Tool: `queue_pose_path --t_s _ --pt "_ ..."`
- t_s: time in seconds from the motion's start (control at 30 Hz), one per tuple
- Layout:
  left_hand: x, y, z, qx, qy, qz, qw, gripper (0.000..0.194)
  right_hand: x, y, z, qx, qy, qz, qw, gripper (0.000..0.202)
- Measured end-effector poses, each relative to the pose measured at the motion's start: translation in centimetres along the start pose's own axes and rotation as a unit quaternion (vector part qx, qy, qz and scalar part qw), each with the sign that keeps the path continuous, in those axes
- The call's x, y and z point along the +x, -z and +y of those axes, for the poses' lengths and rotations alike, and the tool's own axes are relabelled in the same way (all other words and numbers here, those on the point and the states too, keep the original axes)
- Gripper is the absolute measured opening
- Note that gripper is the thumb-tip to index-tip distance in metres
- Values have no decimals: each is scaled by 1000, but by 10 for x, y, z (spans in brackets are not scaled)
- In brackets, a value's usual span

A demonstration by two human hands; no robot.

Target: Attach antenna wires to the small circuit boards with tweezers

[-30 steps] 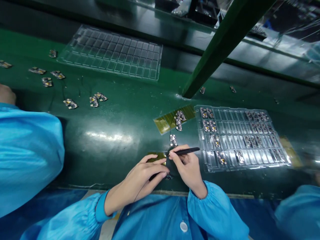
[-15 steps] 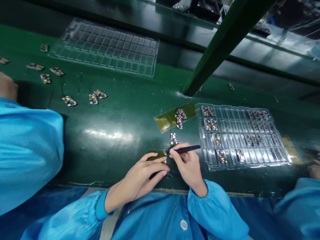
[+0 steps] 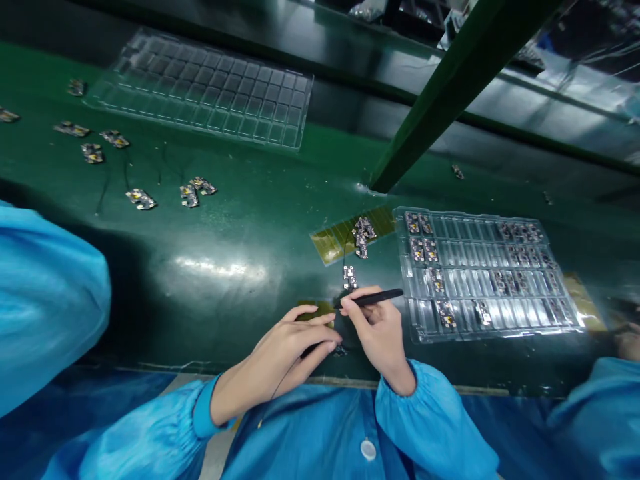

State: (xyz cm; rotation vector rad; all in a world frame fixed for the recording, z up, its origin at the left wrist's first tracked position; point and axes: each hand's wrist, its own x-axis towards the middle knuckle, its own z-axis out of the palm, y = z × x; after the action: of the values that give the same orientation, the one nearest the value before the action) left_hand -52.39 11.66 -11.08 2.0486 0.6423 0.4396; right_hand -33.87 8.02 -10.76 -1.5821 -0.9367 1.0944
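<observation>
My left hand [image 3: 295, 343] is closed by the thumb and fingertips on a small circuit board [image 3: 341, 349], mostly hidden under them. A thin dark wire [image 3: 281, 385] runs out beneath that hand towards my lap. Under its fingers shows an amber film sheet [image 3: 309, 311]. My right hand [image 3: 376, 328] pinches a slim black tweezers-like tool [image 3: 379, 298], its tip pointing left beside my left fingertips. Just beyond the tip lies another circuit board [image 3: 349, 276]. A few more boards [image 3: 363, 237] are bunched on a second amber sheet [image 3: 327, 246].
To the right stands a clear compartment tray [image 3: 465, 263] partly filled with boards. A clear tray [image 3: 210, 90] lies at the back left, near several scattered boards [image 3: 141, 199]. A green post [image 3: 425, 113] slants over the bench. Co-workers' blue sleeves [image 3: 47, 293] flank both sides.
The co-worker's arm at the left has drawn back, and its hand is out of view. My hands keep almost the same pose; the whole view has shifted slightly.
</observation>
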Motion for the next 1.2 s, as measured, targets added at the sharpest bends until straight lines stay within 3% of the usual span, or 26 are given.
queue_pose_path --t_s 0.6,0.73,0.83,0.93,1.0,1.2 --pt "-1 -4 -4 15 2 3 1000 20 4 1 -8 83 -29 75 993 26" --pt "-1 -2 0 13 1 22 1000 18 6 4 -2 132 -27 76 988 25" --pt "0 1 9 -28 24 75 996 17 3 11 -1 167 -18 93 981 22" --pt "8 5 19 -125 127 142 974 15 -4 21 -8 186 8 131 974 20" --pt "20 7 23 -215 191 153 946 18 -7 28 -15 191 31 156 969 19" --pt "76 11 27 -415 236 92 874 31 0 39 -26 219 28 175 959 20"
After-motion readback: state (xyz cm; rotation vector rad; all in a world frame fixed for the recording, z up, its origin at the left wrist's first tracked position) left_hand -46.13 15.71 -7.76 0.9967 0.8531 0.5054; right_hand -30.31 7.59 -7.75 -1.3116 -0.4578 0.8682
